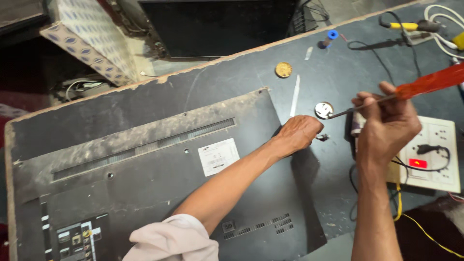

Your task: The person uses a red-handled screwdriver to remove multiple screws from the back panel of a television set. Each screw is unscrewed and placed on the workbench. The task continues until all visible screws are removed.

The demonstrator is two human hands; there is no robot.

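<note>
A dusty black flat-screen set (145, 164) lies face down on the dark table (319, 77), with its back cover up. My left hand (297, 134) rests fist-like at the cover's right edge, fingers curled next to a small dark screw (322, 137); whether it holds anything is hidden. My right hand (386, 123) grips a screwdriver with a red-orange handle (427, 83). Its metal tip reaches left to a small round silver tin (324, 109).
A white switchboard with a red light (432, 157) sits under my right wrist, with black and yellow wires. Farther back lie a brass-coloured round lid (283, 69), a blue spool (332, 35), a white strip (295, 94) and a yellow-handled tool (408, 26). A patterned box (92, 38) stands beyond the table.
</note>
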